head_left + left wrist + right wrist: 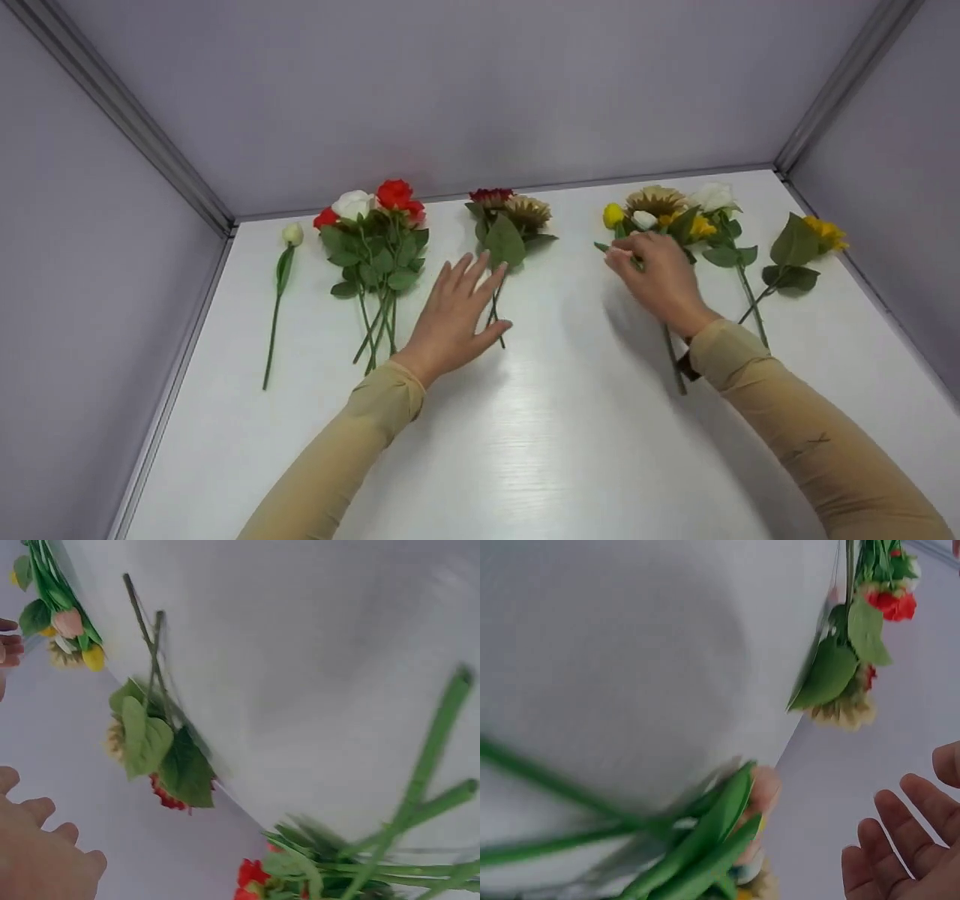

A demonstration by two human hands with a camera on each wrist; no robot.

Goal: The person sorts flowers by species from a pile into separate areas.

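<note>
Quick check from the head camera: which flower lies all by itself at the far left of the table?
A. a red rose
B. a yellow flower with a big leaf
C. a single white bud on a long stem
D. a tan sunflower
C: the single white bud lies apart at the far left, beside the red and white bunch; the yellow flower lies far right.

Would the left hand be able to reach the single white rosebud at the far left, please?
Probably yes: the left hand is open and holds nothing, but the red and white bunch lies between it and the white rosebud, so it would pass over those stems.
</note>
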